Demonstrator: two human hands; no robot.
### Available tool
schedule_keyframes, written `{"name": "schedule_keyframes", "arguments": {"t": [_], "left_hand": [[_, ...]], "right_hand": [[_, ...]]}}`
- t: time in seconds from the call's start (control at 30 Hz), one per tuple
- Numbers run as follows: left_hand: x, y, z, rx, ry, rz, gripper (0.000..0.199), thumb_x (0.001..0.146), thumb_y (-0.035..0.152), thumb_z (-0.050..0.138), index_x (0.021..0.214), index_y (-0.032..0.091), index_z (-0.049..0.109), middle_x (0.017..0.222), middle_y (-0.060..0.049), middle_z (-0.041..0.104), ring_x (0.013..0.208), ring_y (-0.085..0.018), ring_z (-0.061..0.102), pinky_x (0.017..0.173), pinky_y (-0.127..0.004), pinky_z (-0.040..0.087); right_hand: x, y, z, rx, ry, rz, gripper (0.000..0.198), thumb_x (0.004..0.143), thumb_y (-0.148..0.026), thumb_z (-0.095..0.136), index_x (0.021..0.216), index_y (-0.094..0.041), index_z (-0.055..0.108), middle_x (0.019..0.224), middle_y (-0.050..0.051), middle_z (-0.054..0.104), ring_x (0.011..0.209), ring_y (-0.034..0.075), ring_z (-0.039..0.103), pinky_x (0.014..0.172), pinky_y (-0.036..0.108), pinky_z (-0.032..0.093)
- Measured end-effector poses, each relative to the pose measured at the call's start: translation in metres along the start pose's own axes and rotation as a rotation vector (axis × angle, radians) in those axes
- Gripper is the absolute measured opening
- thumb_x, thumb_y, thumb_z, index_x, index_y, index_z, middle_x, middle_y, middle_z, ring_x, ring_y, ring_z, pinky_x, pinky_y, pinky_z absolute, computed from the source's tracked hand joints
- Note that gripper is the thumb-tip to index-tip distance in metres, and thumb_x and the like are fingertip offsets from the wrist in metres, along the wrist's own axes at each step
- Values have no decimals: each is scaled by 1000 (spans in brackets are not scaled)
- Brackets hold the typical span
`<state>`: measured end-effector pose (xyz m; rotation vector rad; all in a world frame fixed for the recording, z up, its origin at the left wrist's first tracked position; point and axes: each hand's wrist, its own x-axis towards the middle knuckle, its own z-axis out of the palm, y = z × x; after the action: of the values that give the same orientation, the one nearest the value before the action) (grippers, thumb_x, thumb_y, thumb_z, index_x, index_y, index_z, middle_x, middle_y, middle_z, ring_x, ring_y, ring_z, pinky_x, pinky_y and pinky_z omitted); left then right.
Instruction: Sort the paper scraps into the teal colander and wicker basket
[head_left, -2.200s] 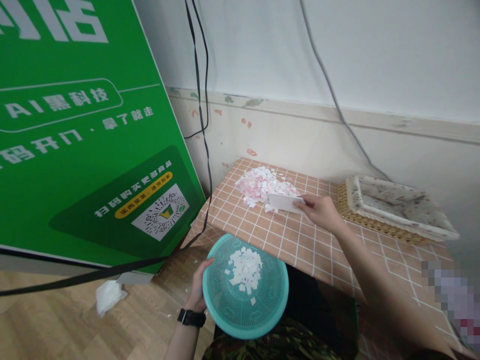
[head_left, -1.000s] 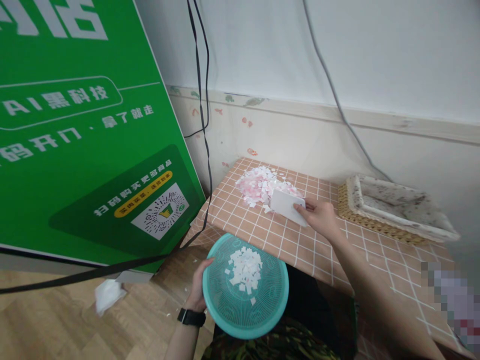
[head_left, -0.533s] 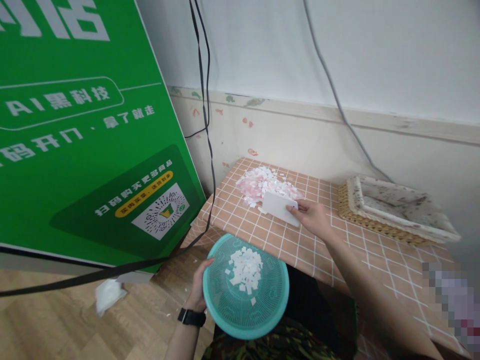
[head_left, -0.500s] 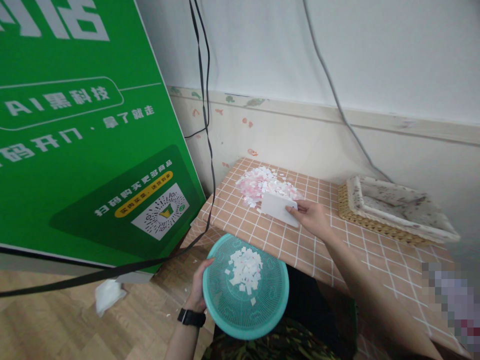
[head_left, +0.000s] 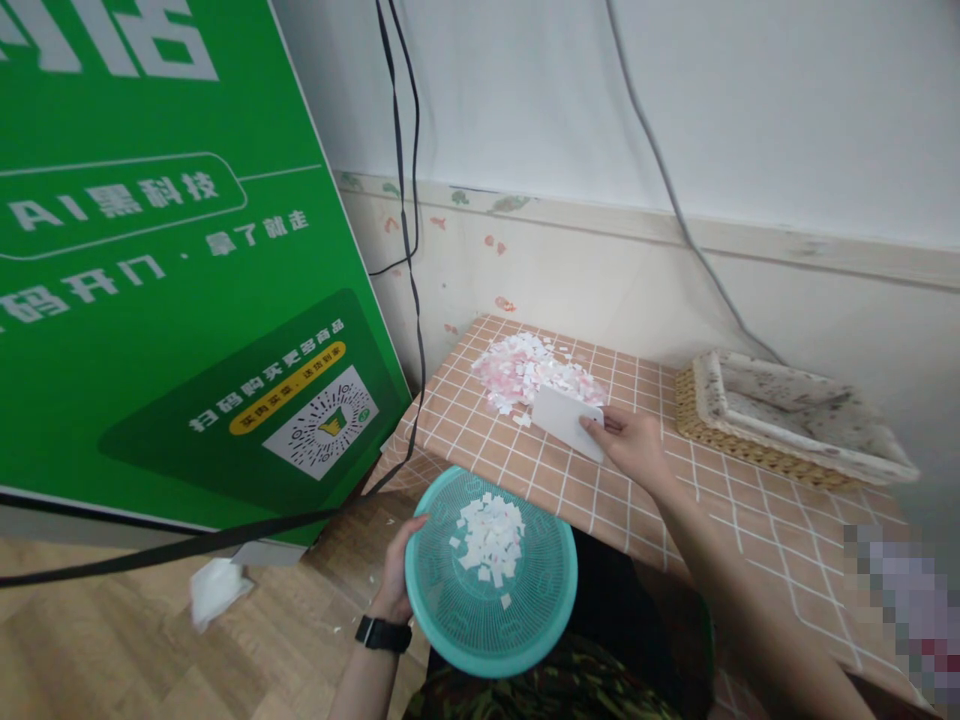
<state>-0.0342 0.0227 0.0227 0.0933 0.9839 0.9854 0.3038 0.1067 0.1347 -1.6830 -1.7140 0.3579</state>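
My left hand (head_left: pixel 399 570) grips the left rim of a round teal plastic colander (head_left: pixel 491 635), held just below the table's front edge. White paper scraps (head_left: pixel 491 535) lie in a heap inside it. Over the table, my right hand (head_left: pixel 630 440) pinches the right end of a flat white scraper-like card (head_left: pixel 568 420) between thumb and fingers. The card is tilted, with its far edge beside a pile of white and pink paper scraps (head_left: pixel 517 365). Whether the card touches the tabletop, I cannot tell.
A checked brown cloth covers the table (head_left: pixel 675 510). At its right stands a lined wicker basket (head_left: pixel 795 420). A large green sign panel (head_left: pixel 187 250) fills the left, with a black cable (head_left: pixel 415 330) hanging before it. A white bag (head_left: pixel 217 593) lies on the floor.
My right hand has shifted slightly right and toward me with the card, away from the pile. The left hand and colander have barely moved.
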Motion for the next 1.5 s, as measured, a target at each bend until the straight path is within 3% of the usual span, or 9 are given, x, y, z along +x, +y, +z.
{"name": "schedule_keyframes", "arguments": {"t": [0.47,0.7,0.9,1.13,1.5], "left_hand": [[-1,3,-1,-1,15,57,15,74,25,63,77,12,69,68,-6,72,60,-19,66,62,-31,54],[2,5,-9,0,-10,47,19,74,28,62,80,11,69,70,-7,73,62,-21,66,63,-33,54],[4,3,-13,0,-8,40,19,74,29,63,80,12,69,70,-7,72,62,-21,66,63,-33,54],[3,4,-12,1,-5,35,19,74,28,63,79,12,70,69,-7,72,61,-20,66,62,-32,54],[3,5,-14,-9,-17,45,20,74,30,63,81,12,69,71,-8,73,64,-21,67,65,-34,53]], "right_hand": [[1,-5,16,63,-7,-5,39,79,-52,51,79,-18,69,63,5,66,57,18,58,48,27,41],[-29,-21,31,47,168,81,38,83,-49,47,74,-18,66,59,5,64,53,18,58,48,26,40],[-66,-31,53,-4,285,170,33,84,-47,48,86,-20,68,66,6,67,56,20,61,52,28,43],[-63,-29,63,-72,355,154,33,85,-46,47,83,-20,68,66,7,67,56,20,61,54,29,43],[-57,-33,63,0,201,117,36,86,-47,44,90,-21,68,63,5,66,57,20,61,53,29,42]]}}
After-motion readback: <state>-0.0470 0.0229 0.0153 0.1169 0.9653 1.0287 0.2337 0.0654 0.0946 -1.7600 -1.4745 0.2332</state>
